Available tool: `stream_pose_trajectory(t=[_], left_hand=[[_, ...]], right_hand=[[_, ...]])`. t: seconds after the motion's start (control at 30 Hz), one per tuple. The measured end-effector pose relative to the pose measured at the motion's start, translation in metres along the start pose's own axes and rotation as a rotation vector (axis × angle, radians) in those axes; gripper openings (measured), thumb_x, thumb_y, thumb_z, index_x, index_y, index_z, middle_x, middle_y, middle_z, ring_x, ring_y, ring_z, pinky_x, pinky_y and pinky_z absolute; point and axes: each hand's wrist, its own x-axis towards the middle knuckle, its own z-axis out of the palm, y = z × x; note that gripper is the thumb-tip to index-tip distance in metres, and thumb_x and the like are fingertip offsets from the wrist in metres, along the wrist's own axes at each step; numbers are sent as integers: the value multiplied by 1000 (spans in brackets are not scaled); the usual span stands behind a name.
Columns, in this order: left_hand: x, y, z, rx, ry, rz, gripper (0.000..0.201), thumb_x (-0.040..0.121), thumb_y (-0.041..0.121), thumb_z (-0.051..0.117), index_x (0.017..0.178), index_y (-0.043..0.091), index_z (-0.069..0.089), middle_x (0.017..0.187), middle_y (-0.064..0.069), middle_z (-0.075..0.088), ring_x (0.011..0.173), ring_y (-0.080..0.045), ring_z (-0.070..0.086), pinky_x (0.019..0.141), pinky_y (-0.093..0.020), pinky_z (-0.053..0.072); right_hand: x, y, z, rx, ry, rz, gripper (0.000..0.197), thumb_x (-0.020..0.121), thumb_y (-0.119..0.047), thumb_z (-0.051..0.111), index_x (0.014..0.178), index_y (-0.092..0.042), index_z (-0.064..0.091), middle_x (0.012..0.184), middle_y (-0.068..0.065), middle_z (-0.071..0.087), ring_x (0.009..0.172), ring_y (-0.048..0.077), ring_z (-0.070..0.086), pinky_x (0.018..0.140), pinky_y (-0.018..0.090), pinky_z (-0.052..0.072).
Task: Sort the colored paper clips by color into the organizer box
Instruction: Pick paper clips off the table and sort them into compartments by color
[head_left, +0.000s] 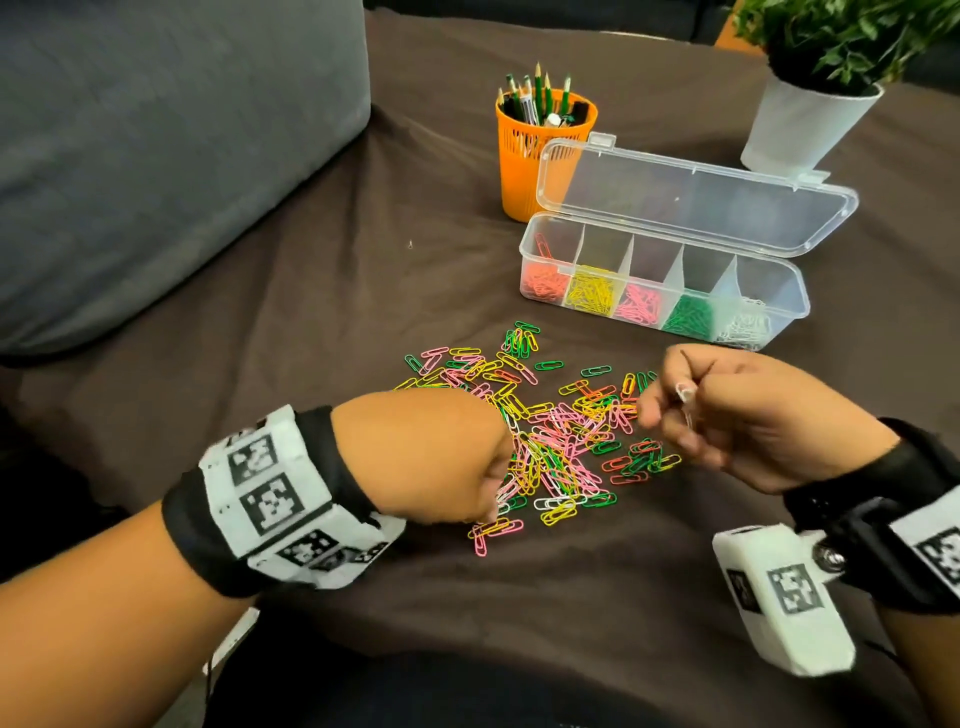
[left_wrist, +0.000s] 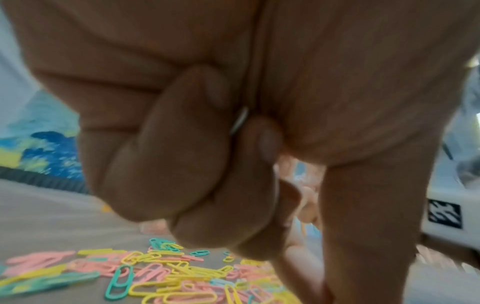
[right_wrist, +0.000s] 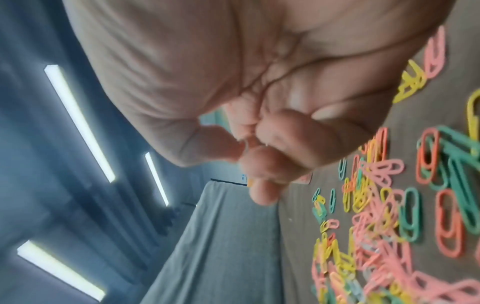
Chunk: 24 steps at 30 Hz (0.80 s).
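Head view: a loose heap of coloured wire paper clips lies on the brown-clothed bench, with the clear plastic five-compartment organizer box, lid open, beyond it, holding orange, yellow, pink, green and white clips, one colour per compartment. The left hand, curled, reaches fingers-down into the heap's near-left edge; the right hand hovers over its right edge, pinching white paper clips. Left wrist view: curled fingers trap a silvery-white clip against the palm. Right wrist view: fingertips pinch a pale wire loop.
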Motion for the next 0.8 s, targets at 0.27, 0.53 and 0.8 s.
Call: stream_pose_trajectory(t=[0.27, 0.53, 0.8], left_hand=[[-1, -44, -3, -1078, -177, 34, 22, 82, 28, 74, 78, 15, 57, 69, -7, 45, 50, -8, 33, 44, -20, 28], [6, -50, -7, -946, -40, -21, 33, 69, 39, 88, 67, 20, 61, 66, -6, 57, 54, -15, 40, 53, -26, 31], [4, -50, -9, -1049, -17, -54, 14, 89, 6, 70, 100, 13, 65, 73, -6, 58, 49, -6, 40, 41, -14, 31]], right_hand=[[3, 15, 9, 104, -18, 36, 38, 61, 10, 42, 94, -9, 48, 68, 12, 52, 44, 14, 41, 40, 21, 27], [6, 13, 33, -834, -110, -64, 11, 80, -8, 73, 78, -14, 64, 57, -16, 57, 51, -1, 48, 56, 13, 38], [12, 16, 57, -1411, -271, -100, 9, 85, -33, 63, 93, -33, 59, 69, -12, 53, 67, 1, 48, 67, 27, 41]])
